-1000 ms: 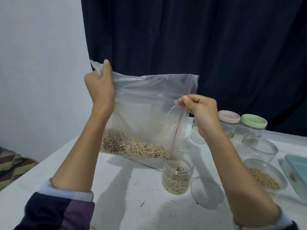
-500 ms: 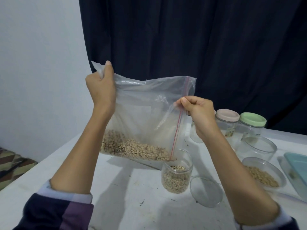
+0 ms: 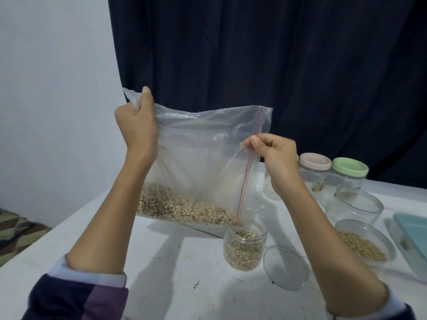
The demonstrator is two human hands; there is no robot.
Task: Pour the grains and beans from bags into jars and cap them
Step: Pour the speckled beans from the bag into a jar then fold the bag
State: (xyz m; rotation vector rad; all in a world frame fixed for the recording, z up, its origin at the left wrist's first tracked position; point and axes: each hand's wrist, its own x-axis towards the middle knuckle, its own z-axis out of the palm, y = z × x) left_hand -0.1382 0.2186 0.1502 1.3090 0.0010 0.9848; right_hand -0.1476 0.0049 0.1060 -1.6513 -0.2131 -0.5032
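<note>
Head view looks down on a clear zip bag [image 3: 203, 158] held up over the white counter [image 3: 175, 273]. The left hand [image 3: 136, 125] has its grip clenched round the bag's upper corner, and the right hand [image 3: 275, 155] pinches the plastic by the red zip line. Pale beans [image 3: 182, 207] lie heaped along the bag's low edge, which slopes down to the mouth of an open jar [image 3: 245, 245] already mostly full. A clear lid [image 3: 286, 267] lies flat just beside that jar. Further right stand two capped jars, one with a pink lid [image 3: 314, 161] and one with a green lid [image 3: 350, 170], near a shallow tub of grains [image 3: 362, 244].
</note>
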